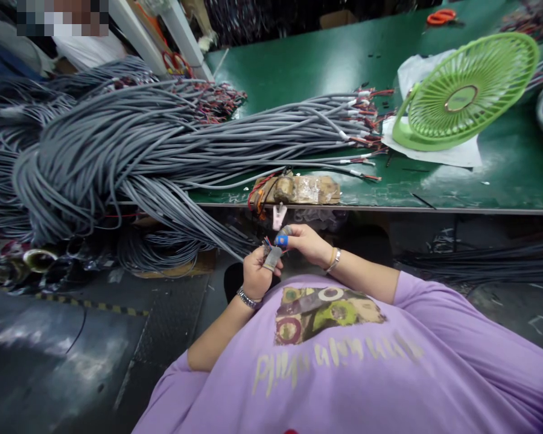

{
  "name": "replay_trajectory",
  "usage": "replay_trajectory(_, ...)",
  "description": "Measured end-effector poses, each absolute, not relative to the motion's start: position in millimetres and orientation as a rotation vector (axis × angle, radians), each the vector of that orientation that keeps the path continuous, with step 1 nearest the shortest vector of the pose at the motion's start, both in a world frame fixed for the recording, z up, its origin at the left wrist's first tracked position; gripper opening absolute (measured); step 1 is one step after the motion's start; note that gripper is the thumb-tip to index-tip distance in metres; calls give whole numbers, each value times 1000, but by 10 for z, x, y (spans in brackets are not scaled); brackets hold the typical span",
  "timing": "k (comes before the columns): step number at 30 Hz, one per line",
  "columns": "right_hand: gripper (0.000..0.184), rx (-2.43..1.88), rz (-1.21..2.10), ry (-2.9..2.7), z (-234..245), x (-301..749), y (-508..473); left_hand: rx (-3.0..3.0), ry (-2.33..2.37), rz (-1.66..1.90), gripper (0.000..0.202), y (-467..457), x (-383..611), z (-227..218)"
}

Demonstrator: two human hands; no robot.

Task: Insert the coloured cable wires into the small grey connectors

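Observation:
My left hand (257, 274), its thumb wrapped in grey tape, is closed around the end of a grey cable (226, 246). That cable hangs over the table edge among several others coming down from the big bundle. Small coloured wire ends (266, 242) show at the top of the left fingers. Close beside them my right hand (311, 243) has its fingers pinched together, with blue tape around one finger. What sits between the right fingertips is too small to make out. Just above the hands a pale pink clip (279, 216) hangs at the table edge.
A large bundle of grey cables (163, 138) with stripped ends covers the table's left half. A wooden block (314, 189) sits at the front edge. On the green table (317, 66) stand a green fan (473, 93) and orange-handled scissors (441, 18). Another person (84, 45) is at upper left.

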State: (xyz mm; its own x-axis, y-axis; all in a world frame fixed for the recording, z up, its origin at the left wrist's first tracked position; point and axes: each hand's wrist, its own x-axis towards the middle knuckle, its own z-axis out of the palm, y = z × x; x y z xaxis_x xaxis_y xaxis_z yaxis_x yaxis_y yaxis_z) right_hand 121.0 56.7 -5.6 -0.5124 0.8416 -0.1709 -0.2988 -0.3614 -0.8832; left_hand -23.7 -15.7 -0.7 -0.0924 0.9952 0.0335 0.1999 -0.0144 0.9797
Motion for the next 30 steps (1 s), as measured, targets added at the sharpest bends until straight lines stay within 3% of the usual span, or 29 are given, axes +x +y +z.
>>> replay_trajectory(7, 28, -950, 2098, -616, -160, 1218, 724, 1145, 1392, 1449, 25, -191, -226, -61)
replay_trajectory(10, 39, -863, 2203, -587, -94, 1198, 811, 1104, 1370, 1509, 24, -145, -198, -44)
replay_trajectory(16, 48, -808, 1926, -813, -13, 1095, 849, 1150, 1389, 1519, 21, -31, -120, 13)
replay_trajectory(20, 47, -732, 2100, -647, 11, 1065, 874, 1173, 1428, 1475, 23, 13, -100, 13)
replay_trajectory(26, 41, -718, 2105, -503, 26, 1009, 896, 1191, 1458, 1409, 21, 29, -92, -16)
replay_trajectory(30, 47, -707, 2193, -489, -40, 1061, 887, 1196, 1456, 1420, 21, 7, -109, -27)
